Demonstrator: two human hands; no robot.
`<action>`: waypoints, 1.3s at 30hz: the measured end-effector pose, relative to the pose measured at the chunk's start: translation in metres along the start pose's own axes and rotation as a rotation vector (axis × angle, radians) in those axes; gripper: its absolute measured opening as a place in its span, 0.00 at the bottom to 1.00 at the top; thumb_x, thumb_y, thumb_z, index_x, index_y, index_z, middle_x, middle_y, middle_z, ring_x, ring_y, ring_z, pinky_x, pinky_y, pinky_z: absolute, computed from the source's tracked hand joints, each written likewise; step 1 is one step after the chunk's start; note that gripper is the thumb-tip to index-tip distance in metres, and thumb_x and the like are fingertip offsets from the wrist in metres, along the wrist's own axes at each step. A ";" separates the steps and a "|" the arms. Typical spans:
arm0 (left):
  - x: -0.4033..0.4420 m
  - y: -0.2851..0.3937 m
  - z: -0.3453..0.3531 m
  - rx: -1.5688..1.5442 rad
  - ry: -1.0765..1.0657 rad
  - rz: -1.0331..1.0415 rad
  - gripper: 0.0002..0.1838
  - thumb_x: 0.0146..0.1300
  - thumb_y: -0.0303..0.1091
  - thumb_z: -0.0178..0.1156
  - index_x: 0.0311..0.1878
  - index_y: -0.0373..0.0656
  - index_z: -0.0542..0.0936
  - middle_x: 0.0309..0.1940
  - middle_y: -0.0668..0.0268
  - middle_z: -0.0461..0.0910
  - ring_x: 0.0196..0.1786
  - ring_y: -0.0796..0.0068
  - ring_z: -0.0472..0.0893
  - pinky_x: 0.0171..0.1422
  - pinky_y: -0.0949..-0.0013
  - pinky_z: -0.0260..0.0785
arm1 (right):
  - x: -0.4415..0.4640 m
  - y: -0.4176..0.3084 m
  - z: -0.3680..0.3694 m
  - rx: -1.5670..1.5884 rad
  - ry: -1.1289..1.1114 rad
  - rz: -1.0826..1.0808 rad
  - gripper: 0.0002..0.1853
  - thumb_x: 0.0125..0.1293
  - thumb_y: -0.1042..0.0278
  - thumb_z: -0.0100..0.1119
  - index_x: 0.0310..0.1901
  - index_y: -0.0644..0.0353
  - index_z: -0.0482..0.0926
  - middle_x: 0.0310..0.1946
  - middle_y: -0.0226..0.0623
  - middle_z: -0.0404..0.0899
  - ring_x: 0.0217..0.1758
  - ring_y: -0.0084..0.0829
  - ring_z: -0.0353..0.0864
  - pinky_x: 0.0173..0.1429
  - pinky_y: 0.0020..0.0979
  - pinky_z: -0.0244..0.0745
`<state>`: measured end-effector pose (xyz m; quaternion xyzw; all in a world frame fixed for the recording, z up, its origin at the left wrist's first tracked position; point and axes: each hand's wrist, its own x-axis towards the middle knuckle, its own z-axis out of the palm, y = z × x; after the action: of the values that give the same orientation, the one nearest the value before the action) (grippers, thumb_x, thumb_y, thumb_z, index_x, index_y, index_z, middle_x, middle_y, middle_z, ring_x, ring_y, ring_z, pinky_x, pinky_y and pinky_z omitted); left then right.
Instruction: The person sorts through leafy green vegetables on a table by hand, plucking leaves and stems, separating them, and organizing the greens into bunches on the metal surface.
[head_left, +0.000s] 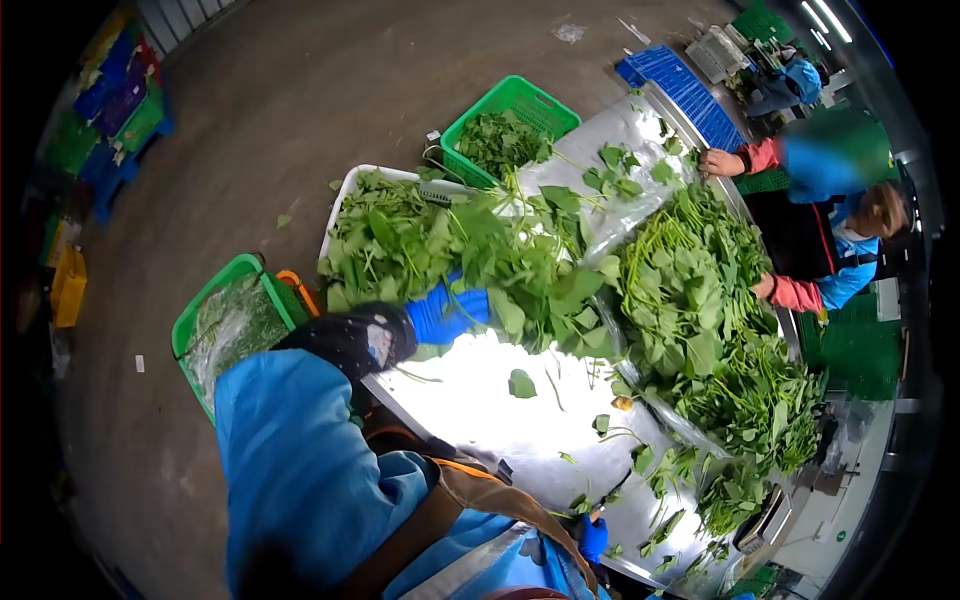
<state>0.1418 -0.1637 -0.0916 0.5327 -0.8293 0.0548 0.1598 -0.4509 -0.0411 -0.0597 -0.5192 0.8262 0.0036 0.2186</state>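
Note:
My left hand (440,315), in a blue glove, is closed on leafy green stems (530,270) at the near end of the metal table (500,385). Their leaves spread rightward over the tabletop, partly hiding my fingers. Just beyond it, more loose greens (385,235) fill a white-rimmed tray (345,190). Low in the view, my right hand (594,537), also gloved in blue with a bare fingertip showing, is curled around a dark, thin object (615,488) too small to identify. Scattered stems lie beside it.
A large heap of greens (690,300) lies along the table's far side beside clear plastic film (625,230). Across from me, a co-worker's hands (722,163) touch it. Green crates stand behind (510,95) and left (245,270); a blue pallet (685,95) lies beyond.

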 end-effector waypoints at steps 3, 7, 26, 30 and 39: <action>-0.009 -0.061 -0.028 -0.107 0.002 0.007 0.18 0.51 0.35 0.49 0.49 0.55 0.73 0.53 0.68 0.69 0.59 0.68 0.65 0.65 0.47 0.49 | -0.010 -0.038 0.016 -0.119 0.014 0.001 0.23 0.51 0.47 0.58 0.26 0.66 0.74 0.22 0.50 0.76 0.26 0.42 0.76 0.31 0.40 0.67; -0.021 -0.131 -0.046 0.146 0.029 0.064 0.16 0.51 0.33 0.50 0.45 0.53 0.74 0.50 0.66 0.70 0.56 0.66 0.67 0.64 0.48 0.51 | -0.006 -0.043 0.037 -0.163 0.079 0.104 0.24 0.55 0.46 0.51 0.30 0.66 0.75 0.26 0.54 0.76 0.35 0.52 0.76 0.36 0.44 0.68; 0.090 -0.093 0.027 -0.268 0.226 -0.160 0.24 0.50 0.48 0.56 0.52 0.59 0.72 0.59 0.66 0.63 0.62 0.63 0.60 0.63 0.52 0.50 | 0.006 -0.052 0.048 0.015 -0.002 0.151 0.14 0.49 0.65 0.51 0.33 0.70 0.72 0.28 0.52 0.77 0.33 0.46 0.77 0.36 0.41 0.69; 0.095 -0.178 0.008 -0.135 0.144 -0.491 0.13 0.46 0.40 0.59 0.36 0.49 0.79 0.29 0.56 0.76 0.34 0.53 0.75 0.38 0.60 0.67 | -0.010 -0.073 0.045 0.119 0.056 0.253 0.16 0.48 0.65 0.51 0.36 0.68 0.72 0.29 0.53 0.76 0.36 0.51 0.76 0.38 0.43 0.69; 0.041 -0.195 0.029 -0.299 0.136 -0.604 0.15 0.49 0.35 0.59 0.40 0.41 0.77 0.36 0.57 0.78 0.41 0.55 0.76 0.48 0.59 0.68 | -0.024 -0.069 0.023 0.010 0.045 0.282 0.20 0.51 0.53 0.55 0.38 0.64 0.72 0.33 0.53 0.75 0.39 0.53 0.74 0.41 0.45 0.68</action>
<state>0.2963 -0.2899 -0.1212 0.7198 -0.6205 -0.0816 0.3002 -0.3742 -0.0470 -0.0564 -0.3968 0.8956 0.0186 0.2000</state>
